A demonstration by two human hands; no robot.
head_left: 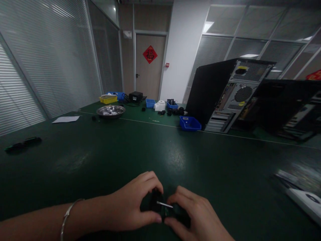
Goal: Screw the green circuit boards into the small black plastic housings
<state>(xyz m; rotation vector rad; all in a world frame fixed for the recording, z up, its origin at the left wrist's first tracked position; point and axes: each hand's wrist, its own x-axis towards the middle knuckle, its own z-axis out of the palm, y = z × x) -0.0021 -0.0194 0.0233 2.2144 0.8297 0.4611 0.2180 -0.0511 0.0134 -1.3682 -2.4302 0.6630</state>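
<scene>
Near the bottom centre, my left hand (140,201) curls its thumb and fingers around a small dark object (155,201). Just right of it, my right hand (193,211) is closed on a dark piece with a thin metal rod (165,205) showing between the hands. The rod's tip points left, toward the dark object. Both hands are close together, low over the green table (112,157). The dark items blend into the shadow, so their exact shapes are unclear. A bracelet (65,217) circles the left wrist.
A steel bowl (110,111), white paper (65,119) and dark parts (23,144) are at the left. Blue bin (190,123) and tilted computer case (225,95) stand back right. A white item with a bag (304,197) lies at the right edge.
</scene>
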